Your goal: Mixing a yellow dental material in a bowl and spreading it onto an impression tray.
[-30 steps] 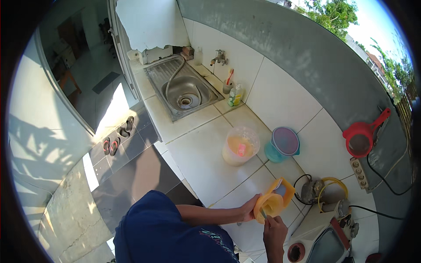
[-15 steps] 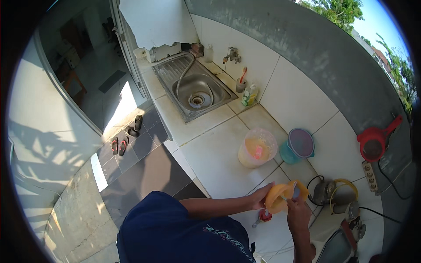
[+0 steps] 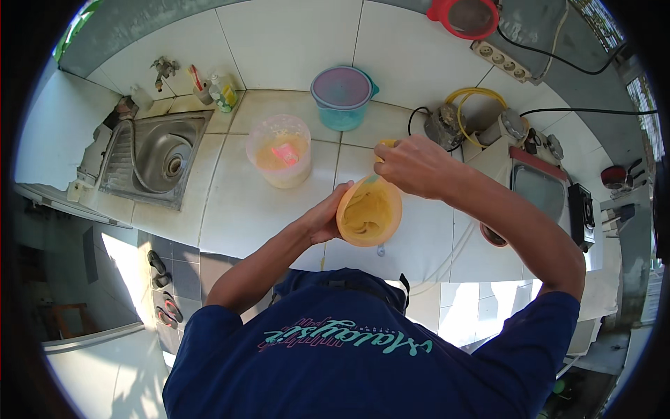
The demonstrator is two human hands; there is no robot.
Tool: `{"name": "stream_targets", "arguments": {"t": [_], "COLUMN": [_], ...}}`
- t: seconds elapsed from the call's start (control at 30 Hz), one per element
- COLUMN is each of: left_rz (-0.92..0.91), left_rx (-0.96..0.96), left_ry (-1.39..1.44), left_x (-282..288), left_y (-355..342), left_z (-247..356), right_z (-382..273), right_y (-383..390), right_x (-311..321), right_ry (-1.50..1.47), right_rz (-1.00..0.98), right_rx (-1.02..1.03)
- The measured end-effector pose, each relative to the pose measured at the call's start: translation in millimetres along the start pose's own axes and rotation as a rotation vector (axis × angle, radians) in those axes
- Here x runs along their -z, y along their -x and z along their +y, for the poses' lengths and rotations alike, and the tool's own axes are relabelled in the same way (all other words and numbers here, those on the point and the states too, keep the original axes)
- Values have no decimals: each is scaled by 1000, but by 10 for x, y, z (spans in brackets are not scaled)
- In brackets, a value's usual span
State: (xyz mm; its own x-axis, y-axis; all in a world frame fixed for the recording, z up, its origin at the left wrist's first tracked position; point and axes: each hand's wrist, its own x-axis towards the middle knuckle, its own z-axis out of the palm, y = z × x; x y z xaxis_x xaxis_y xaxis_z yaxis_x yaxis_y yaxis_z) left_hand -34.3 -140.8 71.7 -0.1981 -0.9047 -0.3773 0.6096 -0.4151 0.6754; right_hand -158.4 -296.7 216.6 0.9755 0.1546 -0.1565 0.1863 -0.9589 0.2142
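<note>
The left hand (image 3: 326, 215) has its fingers wrapped round the left side of an orange container (image 3: 398, 213), held over the counter (image 3: 241, 216) with its mouth facing the person. The right hand (image 3: 413, 164) is clenched by the far rim; a yellow edge shows next to it, but I can't tell what its fingers grip. The right forearm (image 3: 499, 204) stretches in front of a cream machine with a grey tray (image 3: 539, 190), covering part of it. Behind that sits a looped yellow hose (image 3: 481, 90), with a power strip (image 3: 502, 62) on the wall. Off to the left are a metal sink (image 3: 197, 140) and, near it, a bottle (image 3: 225, 96). As for containers, thick yellow paste (image 3: 366, 211) coats the inside of the orange one; the translucent tub (image 3: 293, 180) near it holds something tan (image 3: 268, 156) and a pink object (image 3: 286, 153); the teal tub (image 3: 342, 119), purple lid (image 3: 342, 85) on, stands just beyond
</note>
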Motion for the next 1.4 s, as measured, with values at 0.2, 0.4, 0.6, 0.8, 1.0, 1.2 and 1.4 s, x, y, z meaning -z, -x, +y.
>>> {"name": "stream_targets", "arguments": {"t": [0.2,0.4,0.6,0.8,1.0,1.2,1.4], "left_rz": [151,105,130,24,11,122,190], "left_rx": [-209,-398,-400,-394,-440,-385,-388], "left_ry": [189,589,763,821,948,888,894], "left_x": [68,153,176,300,364,409,550], "left_y": [50,-190,-293,-290,-389,-284,-385], "left_z": [-71,-226,-152,-213,-347,-401,-717], "right_z": [-275,-845,-746,-813,-865,-921,-1309], "right_y": [311,245,102,96,8,102,-7], "right_x": [-336,-410,-564,-569,-614,-925,-980], "right_ry": [-299,-470,-189,-301,-279,-391,-832], "right_rz": [-120,58,374,200,169,54,205], "right_rx": [-448,-528,-651,-579,-509,-752,-774]}}
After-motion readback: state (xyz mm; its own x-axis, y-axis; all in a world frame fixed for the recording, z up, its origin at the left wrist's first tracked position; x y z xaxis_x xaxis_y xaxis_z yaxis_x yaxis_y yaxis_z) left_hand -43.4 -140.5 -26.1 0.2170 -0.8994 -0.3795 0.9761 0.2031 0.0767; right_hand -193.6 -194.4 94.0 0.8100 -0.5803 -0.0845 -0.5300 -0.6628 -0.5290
